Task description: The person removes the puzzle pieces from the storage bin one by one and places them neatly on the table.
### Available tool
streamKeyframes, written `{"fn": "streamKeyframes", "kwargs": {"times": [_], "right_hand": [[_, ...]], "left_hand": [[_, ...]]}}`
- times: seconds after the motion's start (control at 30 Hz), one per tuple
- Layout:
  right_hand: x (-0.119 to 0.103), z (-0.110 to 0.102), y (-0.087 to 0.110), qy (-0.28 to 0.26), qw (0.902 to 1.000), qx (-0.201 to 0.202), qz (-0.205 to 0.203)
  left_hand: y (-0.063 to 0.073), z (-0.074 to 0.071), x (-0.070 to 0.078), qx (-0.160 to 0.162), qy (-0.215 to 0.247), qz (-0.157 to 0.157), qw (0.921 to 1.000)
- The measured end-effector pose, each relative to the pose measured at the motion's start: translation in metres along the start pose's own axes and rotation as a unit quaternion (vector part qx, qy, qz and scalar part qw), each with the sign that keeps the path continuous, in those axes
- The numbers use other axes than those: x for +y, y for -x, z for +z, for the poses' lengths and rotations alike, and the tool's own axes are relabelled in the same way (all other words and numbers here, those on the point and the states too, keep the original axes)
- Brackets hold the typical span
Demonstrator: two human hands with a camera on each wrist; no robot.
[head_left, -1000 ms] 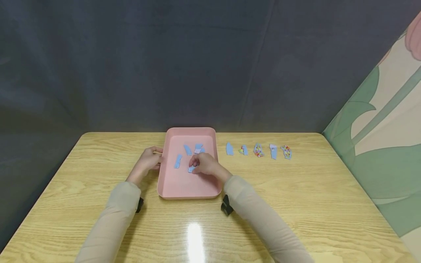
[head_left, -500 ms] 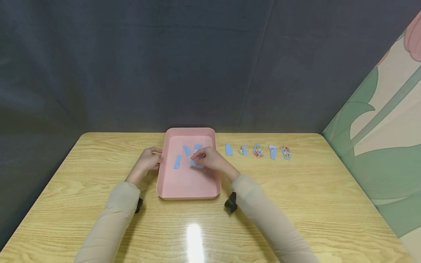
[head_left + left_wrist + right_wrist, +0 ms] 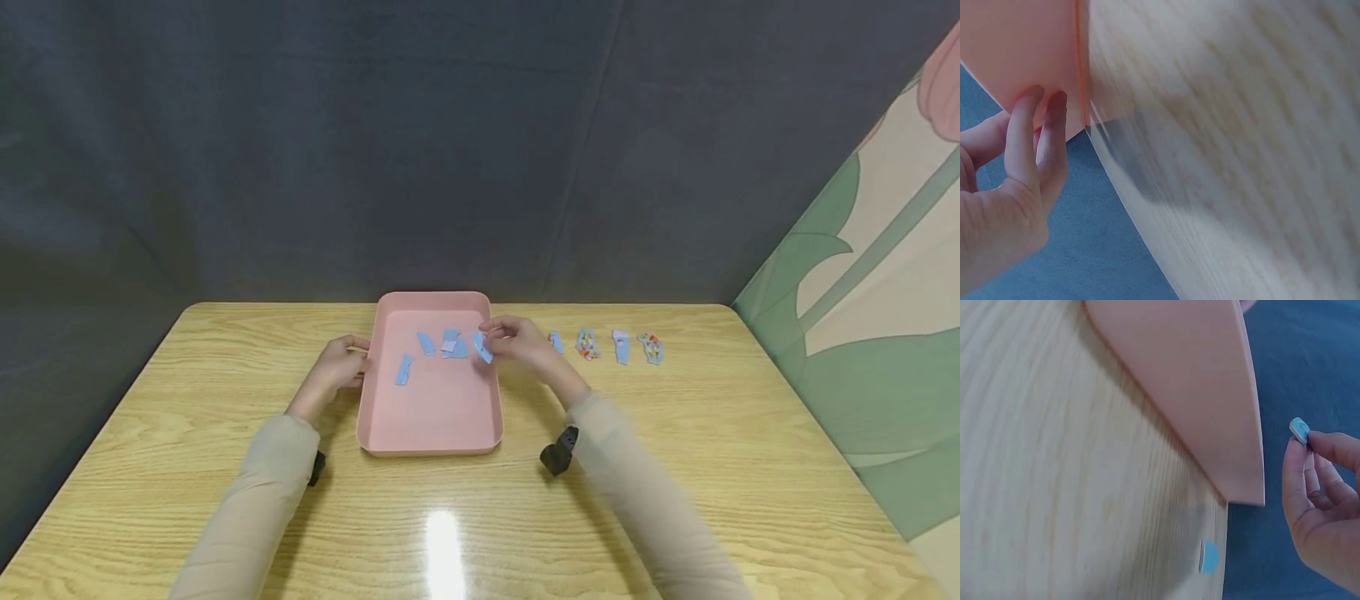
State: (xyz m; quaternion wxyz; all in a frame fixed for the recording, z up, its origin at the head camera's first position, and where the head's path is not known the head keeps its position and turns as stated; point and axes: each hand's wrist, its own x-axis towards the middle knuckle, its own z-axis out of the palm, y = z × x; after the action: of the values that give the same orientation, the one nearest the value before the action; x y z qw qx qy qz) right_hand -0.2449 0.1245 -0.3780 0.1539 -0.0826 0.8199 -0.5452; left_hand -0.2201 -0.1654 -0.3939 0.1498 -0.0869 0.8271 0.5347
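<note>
My right hand (image 3: 521, 342) pinches a small flat blue puzzle piece (image 3: 482, 347) between thumb and fingertips, over the right rim of the pink tray (image 3: 427, 425). In the right wrist view the held puzzle piece (image 3: 1299, 430) shows a pale edge, raised beside the tray's outer wall. Fingertips of my left hand (image 3: 339, 367) touch the tray's left outer wall, as the left wrist view also shows. Inside the tray lie a narrow blue piece (image 3: 403, 369), another blue piece (image 3: 426, 342) and overlapping blue and lilac pieces (image 3: 453, 344).
Right of the tray, several pieces stand in a row: a blue one with coloured bits (image 3: 556, 342), a multicoloured piece (image 3: 588, 343), a blue and lilac piece (image 3: 621, 347) and another multicoloured piece (image 3: 652, 348). A dark curtain (image 3: 450, 167) hangs behind the wooden table (image 3: 675, 467).
My right hand has lifted the blue puzzle piece from the tray's middle and carried it right to the rim. The left hand has stayed at the tray's left side.
</note>
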Motion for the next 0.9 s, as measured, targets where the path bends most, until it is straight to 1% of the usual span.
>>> {"fn": "streamKeyframes", "kwargs": {"times": [0.1, 0.2, 0.33, 0.47, 0.6, 0.63, 0.67, 0.73, 0.87, 0.9], "right_hand": [[0.006, -0.010, 0.002, -0.009, 0.9999, 0.008, 0.002], [0.012, -0.019, 0.003, 0.001, 0.9998, 0.018, 0.006], [0.021, -0.028, 0.005, 0.008, 0.9997, 0.021, 0.005], [0.030, -0.033, 0.006, 0.006, 0.9995, 0.024, 0.021], [0.038, -0.037, 0.007, -0.005, 0.9993, 0.014, 0.035], [0.040, -0.039, 0.007, -0.006, 0.9993, 0.010, 0.036], [0.044, -0.040, 0.007, -0.014, 0.9996, 0.003, 0.024], [0.048, -0.042, 0.007, -0.016, 0.9996, -0.002, 0.023], [0.053, -0.042, 0.008, 0.000, 0.9995, -0.001, 0.032], [0.052, -0.041, 0.009, 0.014, 0.9989, 0.004, 0.046]], "left_hand": [[0.001, 0.000, 0.001, -0.001, 0.002, 0.002, 1.0000], [0.002, 0.001, 0.002, -0.003, 0.006, 0.005, 1.0000], [0.002, 0.001, 0.002, -0.004, 0.008, 0.007, 0.9999], [0.001, 0.001, 0.002, -0.001, 0.004, 0.008, 1.0000], [0.001, 0.001, 0.002, 0.001, 0.001, 0.007, 1.0000], [0.001, 0.000, 0.002, 0.001, 0.001, 0.007, 1.0000], [0.001, 0.000, 0.002, 0.001, 0.002, 0.007, 1.0000], [0.001, 0.000, 0.002, 0.000, 0.002, 0.005, 1.0000], [0.001, 0.001, 0.003, 0.000, 0.000, 0.003, 1.0000], [0.001, 0.001, 0.003, 0.001, 0.001, 0.003, 1.0000]]}}
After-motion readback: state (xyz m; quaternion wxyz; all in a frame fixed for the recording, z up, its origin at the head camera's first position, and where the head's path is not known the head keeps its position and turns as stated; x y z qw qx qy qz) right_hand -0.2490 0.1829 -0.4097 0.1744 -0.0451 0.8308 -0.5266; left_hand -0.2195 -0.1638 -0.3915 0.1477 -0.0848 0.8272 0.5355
